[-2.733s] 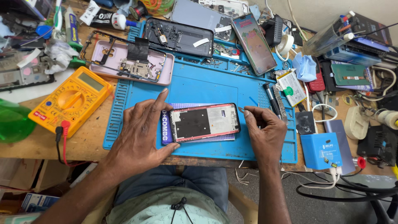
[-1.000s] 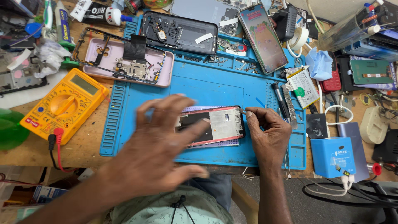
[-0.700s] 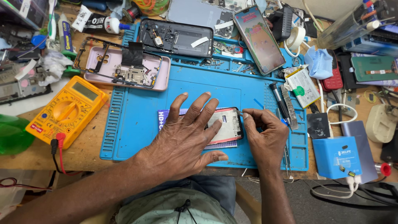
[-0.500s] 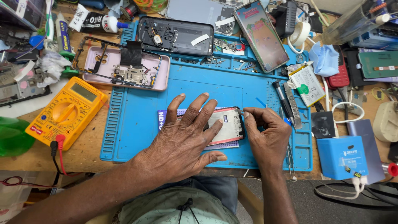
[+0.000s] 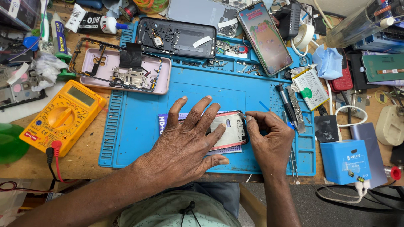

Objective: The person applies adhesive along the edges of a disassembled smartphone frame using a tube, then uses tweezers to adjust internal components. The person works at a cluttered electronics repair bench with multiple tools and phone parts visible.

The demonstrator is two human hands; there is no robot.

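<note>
A phone with a red-edged frame [image 5: 230,130] lies face up on the blue repair mat [image 5: 139,126], on top of a flat purple card. My left hand [image 5: 187,143] lies flat on it with fingers spread, pressing the phone's left and middle parts. At the phone's right end my right hand [image 5: 269,136] pinches the top corner between thumb and forefinger. Whether those fingers hold a small tool I cannot tell.
A yellow multimeter [image 5: 63,117] with red and black leads sits left of the mat. A pink phone back with an open frame [image 5: 122,69], a black opened phone [image 5: 176,37] and a lit phone [image 5: 263,35] lie behind. Right: screwdriver [image 5: 286,105], battery [image 5: 310,87], blue box [image 5: 345,162].
My left hand moved from holding the phone's left end to lying flat across its screen. The right hand stayed at the phone's right end.
</note>
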